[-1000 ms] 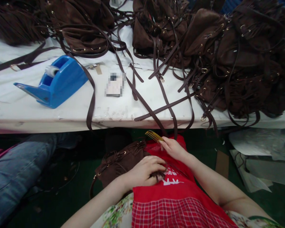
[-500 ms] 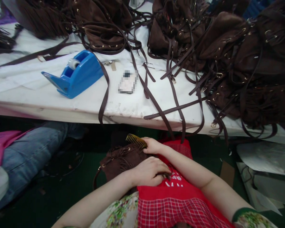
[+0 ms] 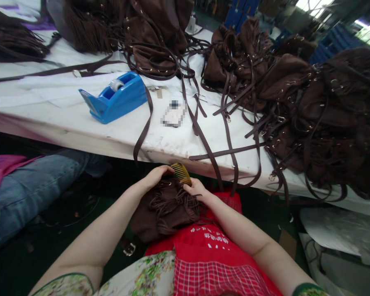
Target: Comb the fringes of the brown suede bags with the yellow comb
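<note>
A brown suede-like bag with fringe and metal eyelets lies across my lap, over a red apron. My right hand is closed on one end of a yellow-brown comb, whose teeth point toward my left hand. At the bag's upper edge, my left hand grips the brown material, its fingertips close to the comb's teeth. Tangled fringe hangs over the bag's front below both hands. The bag's underside is hidden.
The white table runs just beyond my lap. On it stand a blue tape dispenser, a blurred-out flat object and piled brown bags; straps dangle over its edge. A person's jeans-clad leg is at left.
My left hand has moved from low over the apron up to the bag's top edge beside the comb. The bag's fringed front now shows more fully. The camera view has tilted.
</note>
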`<action>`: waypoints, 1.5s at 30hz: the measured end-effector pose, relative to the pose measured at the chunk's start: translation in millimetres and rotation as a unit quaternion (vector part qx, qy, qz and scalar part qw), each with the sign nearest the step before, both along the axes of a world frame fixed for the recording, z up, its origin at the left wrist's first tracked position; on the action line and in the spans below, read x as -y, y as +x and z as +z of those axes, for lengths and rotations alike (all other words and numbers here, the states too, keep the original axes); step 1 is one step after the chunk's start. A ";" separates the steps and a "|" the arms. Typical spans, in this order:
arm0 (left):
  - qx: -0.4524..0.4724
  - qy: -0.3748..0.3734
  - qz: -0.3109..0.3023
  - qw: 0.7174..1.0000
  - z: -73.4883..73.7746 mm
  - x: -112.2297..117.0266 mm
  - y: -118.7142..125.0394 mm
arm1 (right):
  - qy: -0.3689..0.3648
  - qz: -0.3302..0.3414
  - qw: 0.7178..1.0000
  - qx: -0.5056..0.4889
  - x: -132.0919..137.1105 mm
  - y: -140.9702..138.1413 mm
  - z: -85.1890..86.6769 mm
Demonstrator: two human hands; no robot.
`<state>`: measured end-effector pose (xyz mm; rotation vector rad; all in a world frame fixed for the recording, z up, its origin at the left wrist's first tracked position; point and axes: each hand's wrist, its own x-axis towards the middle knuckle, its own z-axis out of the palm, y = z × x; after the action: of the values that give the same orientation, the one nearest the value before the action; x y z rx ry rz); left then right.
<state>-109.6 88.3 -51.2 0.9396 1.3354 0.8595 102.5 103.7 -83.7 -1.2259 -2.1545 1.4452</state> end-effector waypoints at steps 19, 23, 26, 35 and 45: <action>0.050 -0.087 -0.396 0.913 26.4 14.6 4.3 | -0.089 0.147 0.977 -0.123 -9.5 -11.7 89.8; 0.102 0.076 -0.174 0.976 -8.7 42.5 41.6 | -0.067 0.131 0.985 -0.085 -17.1 6.7 83.0; 0.077 0.117 -0.201 0.969 -6.5 47.0 53.1 | -0.058 0.106 0.989 -0.080 -24.9 17.8 80.4; -0.054 0.009 -0.346 0.936 30.9 12.5 49.5 | -0.018 0.083 0.995 -0.043 -25.9 19.0 75.1; -0.088 -0.129 -0.271 0.950 52.4 25.6 -24.7 | -0.032 0.173 0.976 -0.128 18.7 12.5 98.4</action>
<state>-134.4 62.7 1.1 1.1163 1.2117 0.1777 114.9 85.0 14.7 -0.6541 -2.2274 1.7113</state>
